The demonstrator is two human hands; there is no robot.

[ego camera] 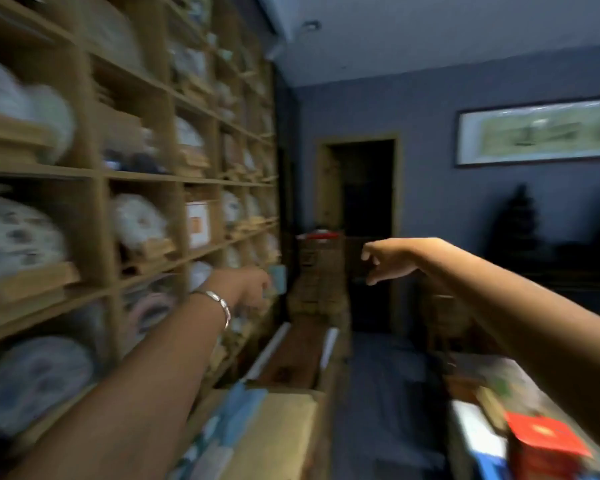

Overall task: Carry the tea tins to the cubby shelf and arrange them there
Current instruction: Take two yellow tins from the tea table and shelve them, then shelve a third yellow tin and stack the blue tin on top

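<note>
- A narrow aisle of bare floor is seen between boxes at left and a cluttered table at right.
- The cubby shelf is filled with round wrapped cakes on stands.
- A pale blue tin, too blurred for its axis to be told, is gripped by the left hand at the shelf's front edge.
- The right hand is held loose and empty.

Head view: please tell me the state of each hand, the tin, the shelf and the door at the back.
Left hand: reached toward the shelf, fingers curled round a pale blue tin.
Tin: held, partly hidden, blurred.
Right hand: raised in the air, fingers loosely curled, holding nothing.
Cubby shelf: compartments filled.
Doorway: open, dark inside.
</note>
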